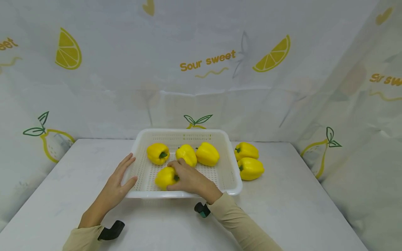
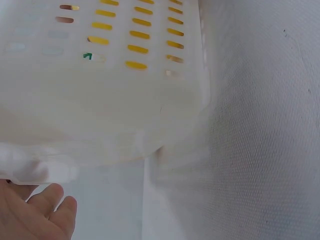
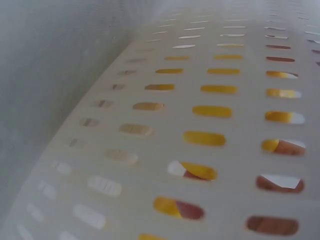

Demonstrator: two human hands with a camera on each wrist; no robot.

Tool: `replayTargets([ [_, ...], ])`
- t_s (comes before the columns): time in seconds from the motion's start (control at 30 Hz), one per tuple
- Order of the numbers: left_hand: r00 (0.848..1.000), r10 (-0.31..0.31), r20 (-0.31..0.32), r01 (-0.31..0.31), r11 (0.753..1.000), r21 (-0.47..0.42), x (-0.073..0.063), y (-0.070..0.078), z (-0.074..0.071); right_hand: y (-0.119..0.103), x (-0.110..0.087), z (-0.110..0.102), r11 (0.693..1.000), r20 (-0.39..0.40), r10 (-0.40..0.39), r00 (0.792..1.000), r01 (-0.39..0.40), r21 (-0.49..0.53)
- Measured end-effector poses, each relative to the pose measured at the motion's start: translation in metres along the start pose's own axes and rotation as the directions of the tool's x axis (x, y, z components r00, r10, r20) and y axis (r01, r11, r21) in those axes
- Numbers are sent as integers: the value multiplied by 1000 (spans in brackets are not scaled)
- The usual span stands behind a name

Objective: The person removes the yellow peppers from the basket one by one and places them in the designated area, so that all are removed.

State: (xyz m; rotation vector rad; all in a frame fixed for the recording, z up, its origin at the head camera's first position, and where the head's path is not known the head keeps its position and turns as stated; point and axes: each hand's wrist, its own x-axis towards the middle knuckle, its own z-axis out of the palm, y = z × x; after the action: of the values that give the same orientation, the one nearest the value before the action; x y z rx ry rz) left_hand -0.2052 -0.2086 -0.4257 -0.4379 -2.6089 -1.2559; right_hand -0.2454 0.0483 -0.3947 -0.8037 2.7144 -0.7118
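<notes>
My right hand [image 1: 191,177] reaches over the front rim of a white plastic basket [image 1: 232,164]. Its thumb and fingers are spread around a yellow bell pepper [image 1: 164,177] near the front, gripping it at the stem end. Against the basket's left side rests my left hand [image 1: 114,186], fingers extended and thumb apart; its fingertips [image 2: 65,212] also show by the rim in the left wrist view. Three more yellow peppers lie farther back inside: one at left [image 1: 157,153], one in the middle [image 1: 186,154], one at right [image 1: 208,154]. The right wrist view shows mainly slotted basket wall [image 3: 245,125].
Two yellow peppers stand outside the basket's right side, one behind [image 1: 248,151] and one in front [image 1: 252,169]. Everything sits on a white table [image 1: 289,209]. A lemon-print sheet [image 1: 125,69] hangs behind and along the sides.
</notes>
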Motion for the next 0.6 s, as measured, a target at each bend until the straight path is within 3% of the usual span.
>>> replayTargets([
  [0.33,1000,5,-1,-5,1000,-1,-1,-2,-1,-2,0,-1,991,-58,21,998,-28,-135],
  [0.6,1000,-1,2,1,1000,-5,0,-2,-1,1,-5,-5,994,-66,40,997,-47,-101],
])
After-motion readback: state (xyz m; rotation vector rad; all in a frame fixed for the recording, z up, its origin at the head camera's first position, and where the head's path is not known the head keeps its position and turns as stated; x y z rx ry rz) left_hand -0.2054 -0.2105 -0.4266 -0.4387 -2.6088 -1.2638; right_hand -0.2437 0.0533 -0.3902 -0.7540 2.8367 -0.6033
